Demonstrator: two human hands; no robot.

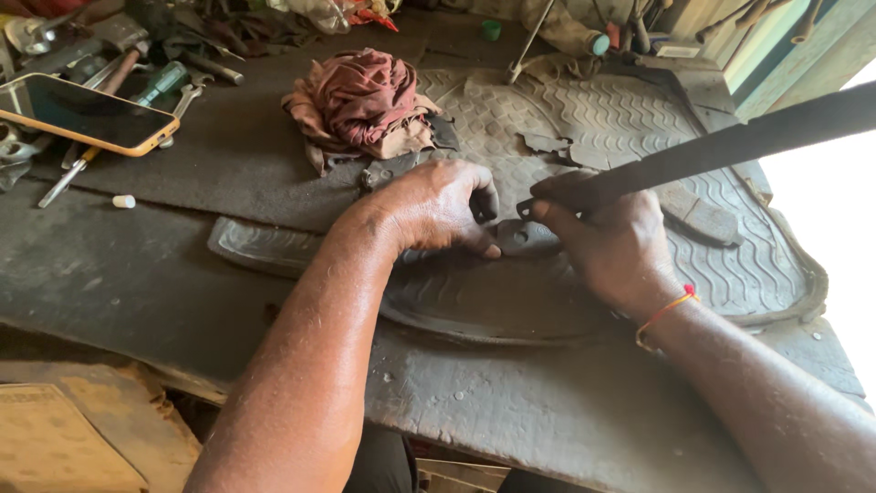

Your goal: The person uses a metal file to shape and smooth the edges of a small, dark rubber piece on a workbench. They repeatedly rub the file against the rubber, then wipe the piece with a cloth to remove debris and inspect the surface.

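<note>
My left hand [438,208] presses down on a small dark rubber piece [522,237] that lies on a curved strip of worn rubber [493,306] at the bench's middle. My right hand [610,239] grips the near end of a long dark flat blade or bar [730,146], which slants up to the right edge. The blade's near end meets the small piece between my two thumbs. An orange band circles my right wrist. A grey ridged rubber floor mat [630,119], torn in places, lies under and behind both hands.
A reddish crumpled rag [360,100] sits behind my left hand. At the far left lie a phone in an orange case [82,112], a screwdriver [160,84] and other hand tools. A small white cap [124,201] lies on the dark bench top [137,265].
</note>
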